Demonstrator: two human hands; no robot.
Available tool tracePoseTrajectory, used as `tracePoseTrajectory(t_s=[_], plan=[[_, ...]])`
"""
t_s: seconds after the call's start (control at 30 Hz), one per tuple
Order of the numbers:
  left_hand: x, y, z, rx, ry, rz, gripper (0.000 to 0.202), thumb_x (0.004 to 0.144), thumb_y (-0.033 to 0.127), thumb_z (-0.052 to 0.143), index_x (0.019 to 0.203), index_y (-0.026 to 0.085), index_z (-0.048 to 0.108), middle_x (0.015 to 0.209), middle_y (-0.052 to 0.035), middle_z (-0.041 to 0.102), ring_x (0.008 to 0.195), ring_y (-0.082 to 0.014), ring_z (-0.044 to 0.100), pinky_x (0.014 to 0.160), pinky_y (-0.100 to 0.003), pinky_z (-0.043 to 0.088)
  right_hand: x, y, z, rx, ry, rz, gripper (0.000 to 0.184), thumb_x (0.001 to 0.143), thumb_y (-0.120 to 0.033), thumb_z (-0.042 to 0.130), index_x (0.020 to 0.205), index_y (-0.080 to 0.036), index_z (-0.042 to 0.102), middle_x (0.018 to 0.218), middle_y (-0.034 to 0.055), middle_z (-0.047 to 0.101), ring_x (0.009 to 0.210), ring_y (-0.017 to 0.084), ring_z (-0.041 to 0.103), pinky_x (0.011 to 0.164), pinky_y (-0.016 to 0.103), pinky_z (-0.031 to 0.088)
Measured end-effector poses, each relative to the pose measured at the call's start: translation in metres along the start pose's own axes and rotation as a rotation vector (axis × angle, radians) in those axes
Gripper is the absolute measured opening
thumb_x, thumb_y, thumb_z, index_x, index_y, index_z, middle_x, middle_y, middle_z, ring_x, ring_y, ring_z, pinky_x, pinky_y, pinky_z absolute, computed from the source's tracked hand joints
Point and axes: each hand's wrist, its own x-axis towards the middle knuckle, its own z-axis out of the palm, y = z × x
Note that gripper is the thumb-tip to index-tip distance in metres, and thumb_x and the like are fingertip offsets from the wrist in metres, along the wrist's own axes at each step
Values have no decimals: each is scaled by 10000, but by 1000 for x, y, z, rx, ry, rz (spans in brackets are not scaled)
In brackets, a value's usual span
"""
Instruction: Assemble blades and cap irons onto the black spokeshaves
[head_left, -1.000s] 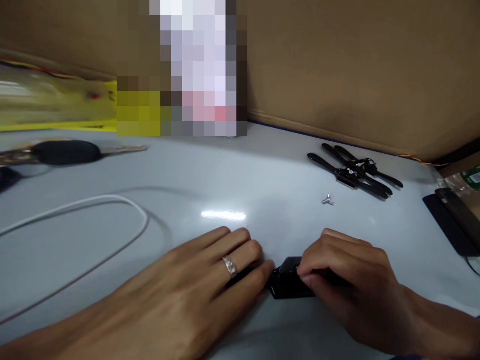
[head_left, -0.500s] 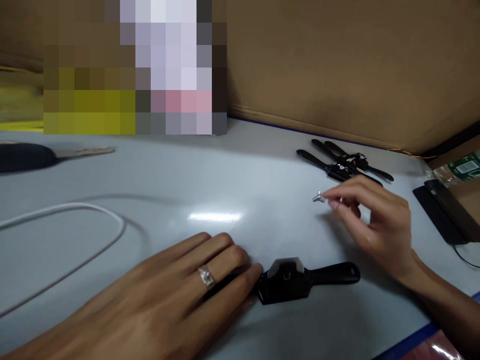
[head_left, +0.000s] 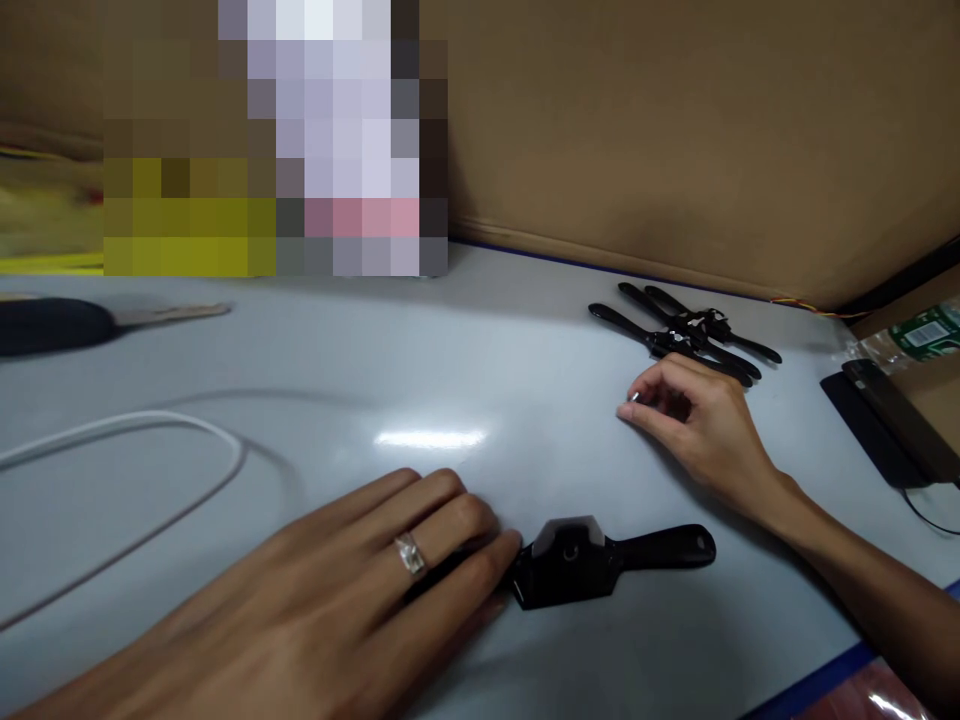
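Right grip (head_left: 697, 425) pinches a screw (head_left: 634, 398) on the glossy table (head_left: 465, 350), cardboard (head_left: 675, 130) behind.

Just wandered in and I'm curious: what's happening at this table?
A person works bare-handed at a white table. The left hand rests flat over one end of a black handled tool lying near the front edge. The right hand, further back, pinches a small silver screw close to the tabletop, just in front of a pile of similar black tools.
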Motion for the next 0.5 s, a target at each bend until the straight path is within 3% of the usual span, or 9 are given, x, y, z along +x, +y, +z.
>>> tracePoseTrajectory(t_s=[0.23,0.4,0.5], plan=[[16,0,-2,11,27,54,512,1252,2,407,1405,225,843,1102,-50,824,984,-241,772,965,-393,694,-3,-2,4,46,3,-79,147,1113,-230,832,976,-247,884,973,42,883,848,220,756,833,379,627],[15,1,2,25,50,23,466,1265,10,441,1383,233,833,1131,-47,821,1033,-244,784,1036,-397,697,3,8,-9,41,-5,-67,257,1212,-260,725,1228,-215,978,1084,86,928,845,221,781,763,372,620],[14,0,5,1,79,35,490,1263,17,419,1398,235,837,1193,-62,841,1070,-255,797,1075,-413,698,7,12,-23,28,-43,-68,279,1152,-178,733,1203,-224,1004,1168,106,936,865,218,782,745,362,604]])
